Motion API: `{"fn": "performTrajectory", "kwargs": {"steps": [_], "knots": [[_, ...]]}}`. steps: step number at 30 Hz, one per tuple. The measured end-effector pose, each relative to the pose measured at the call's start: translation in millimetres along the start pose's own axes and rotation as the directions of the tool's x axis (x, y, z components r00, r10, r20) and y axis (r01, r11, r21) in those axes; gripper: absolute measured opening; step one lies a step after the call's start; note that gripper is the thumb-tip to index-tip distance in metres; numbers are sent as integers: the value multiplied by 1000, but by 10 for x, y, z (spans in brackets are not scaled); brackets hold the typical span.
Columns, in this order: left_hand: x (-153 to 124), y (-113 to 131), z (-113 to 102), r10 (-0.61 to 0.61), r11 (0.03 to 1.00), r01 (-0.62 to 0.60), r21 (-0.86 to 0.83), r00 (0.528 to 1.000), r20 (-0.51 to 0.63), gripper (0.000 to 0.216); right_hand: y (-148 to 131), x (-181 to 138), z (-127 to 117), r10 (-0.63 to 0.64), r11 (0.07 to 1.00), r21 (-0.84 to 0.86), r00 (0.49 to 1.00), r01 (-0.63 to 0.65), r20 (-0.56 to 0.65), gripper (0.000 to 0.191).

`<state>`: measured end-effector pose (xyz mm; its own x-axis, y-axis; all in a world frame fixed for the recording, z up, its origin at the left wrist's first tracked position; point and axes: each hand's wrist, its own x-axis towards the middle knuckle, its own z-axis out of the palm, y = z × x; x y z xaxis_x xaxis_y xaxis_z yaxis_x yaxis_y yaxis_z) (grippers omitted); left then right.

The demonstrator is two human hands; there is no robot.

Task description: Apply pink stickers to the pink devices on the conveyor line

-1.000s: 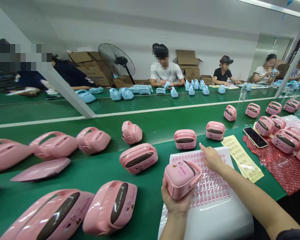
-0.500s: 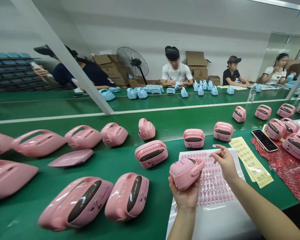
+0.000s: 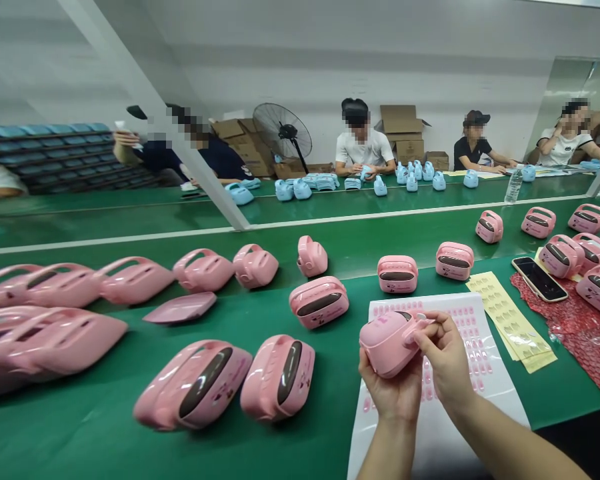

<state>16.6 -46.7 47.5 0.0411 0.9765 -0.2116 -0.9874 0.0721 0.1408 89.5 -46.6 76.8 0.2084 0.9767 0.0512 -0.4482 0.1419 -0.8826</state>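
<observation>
Pink case (image 3: 387, 343) held above sticker sheet (image 3: 485, 353), long axis left-right, handle end pointing right, slightly tilted. Left hand (image 3: 393, 390) cupping it from below, fingers wrapped round the body. Right hand (image 3: 443, 357) pinched at the handle end, touching it. Printing on case top unreadable. Further right: yellow sheet (image 3: 510, 320), phone (image 3: 539, 279), red bubble wrap (image 3: 587, 347) under more cases.

- Phone (image 3: 539, 278) face up on the table (image 3: 130, 440), beside yellow sheets (image 3: 510, 321).
- Red bubble wrap (image 3: 587, 347) at far right.
- Fan (image 3: 282, 133) and boxes (image 3: 401, 130) by the wall.
- Blue cases (image 3: 293, 189) and what looks like a water bottle (image 3: 513, 186) on the far table.
</observation>
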Motion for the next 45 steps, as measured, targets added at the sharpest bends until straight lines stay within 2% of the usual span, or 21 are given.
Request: {"fn": "performTrajectory", "kwargs": {"steps": [5,12,16,19,22,25,27,28,29,31,34,37,40,43,45], "knots": [[-11,-15,-17,-25,996,33,-88,995,94,61,-67,-33,4,-20,1000,-13,1000,20,6,32],[-23,-22,-44,-21,990,39,-138,991,129,59,-11,-32,-44,-60,993,-106,998,60,7,27],[-17,-8,-90,-30,992,46,-115,990,136,55,55,-22,-94,-143,958,-243,988,154,63,23],[-9,-13,-127,-31,993,44,-111,992,119,56,98,-34,-83,-287,895,-339,956,290,60,17],[0,-18,-157,-27,994,43,-97,987,158,61,145,-28,-77,-501,737,-473,860,483,97,12],[6,-4,-181,-58,994,75,-84,980,190,58,159,5,-116,-683,418,-627,682,657,259,11],[7,9,-194,-74,992,89,-94,985,156,52,127,21,-163,-699,199,-683,590,702,404,15],[8,14,-200,-78,991,91,-99,989,126,49,99,22,-189,-675,124,-699,576,704,461,18],[8,17,-204,-78,991,87,-104,993,93,47,64,19,-216,-639,78,-714,585,696,500,20],[8,14,-210,-68,991,72,-113,997,40,46,-17,6,-268,-537,43,-749,647,661,541,21],[2,-5,-206,-57,991,61,-116,998,36,47,-129,-4,-328,-395,81,-807,762,585,513,23],[-19,-28,-190,-46,992,56,-114,995,90,47,-174,35,-342,-348,258,-821,842,510,413,32],[-52,-43,-179,-60,987,74,-143,993,102,48,-120,114,-330,-299,443,-789,900,426,317,49],[-87,-45,-195,-78,979,91,-183,994,74,44,-8,183,-332,-146,583,-744,943,326,299,62],[-105,-40,-226,-76,980,90,-179,994,83,39,57,201,-348,-29,655,-710,948,258,317,68]]}}
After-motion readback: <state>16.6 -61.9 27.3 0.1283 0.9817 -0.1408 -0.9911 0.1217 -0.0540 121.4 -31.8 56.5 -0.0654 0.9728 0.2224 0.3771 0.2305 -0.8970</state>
